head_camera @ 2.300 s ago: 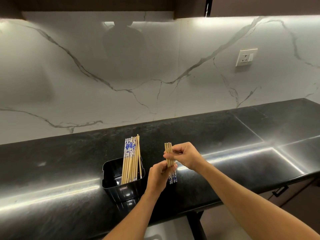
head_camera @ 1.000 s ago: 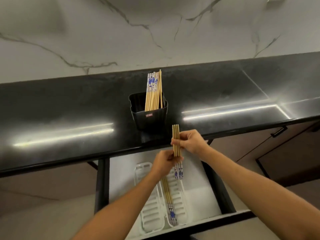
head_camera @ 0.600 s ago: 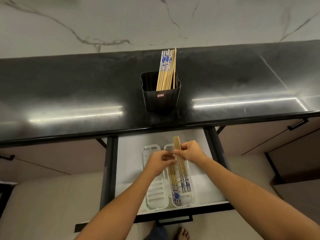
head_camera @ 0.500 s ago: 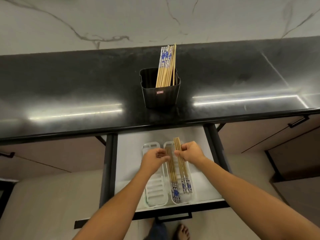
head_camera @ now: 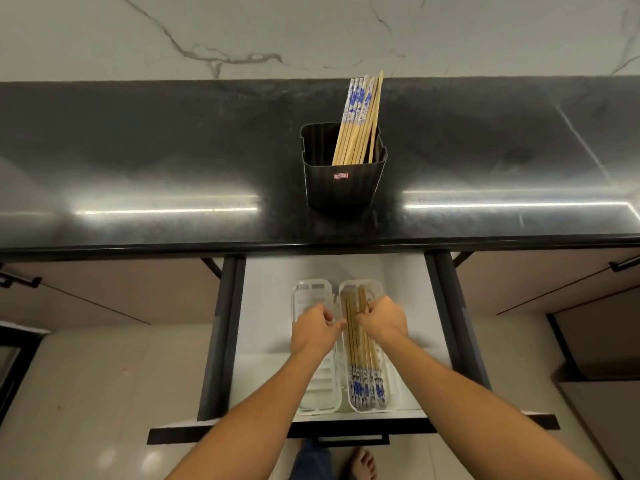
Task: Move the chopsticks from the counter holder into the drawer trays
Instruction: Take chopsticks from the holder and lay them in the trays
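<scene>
Black counter (head_camera: 138,161), 1 holder (head_camera: 341,183), chopsticks bundle (head_camera: 358,123) leaning inside. Below, 1 open drawer (head_camera: 263,306), 2 white trays (head_camera: 313,393): right tray (head_camera: 389,393) filling with laid chopsticks (head_camera: 363,368). Right hand (head_camera: 384,323) pinching a few down, left hand (head_camera: 313,329) loosely curled, gripping nothing visible.

A single head-worn camera looks steeply down and forward from above, with both forearms reaching away from it into the open drawer (head_camera: 346,271). The right hand (head_camera: 382,322) and left hand (head_camera: 313,329) sit low in the frame's centre, fairly close. Beyond the hands lies the black counter (head_camera: 138,150), with the marble wall (head_camera: 311,29) farthest off.
</scene>
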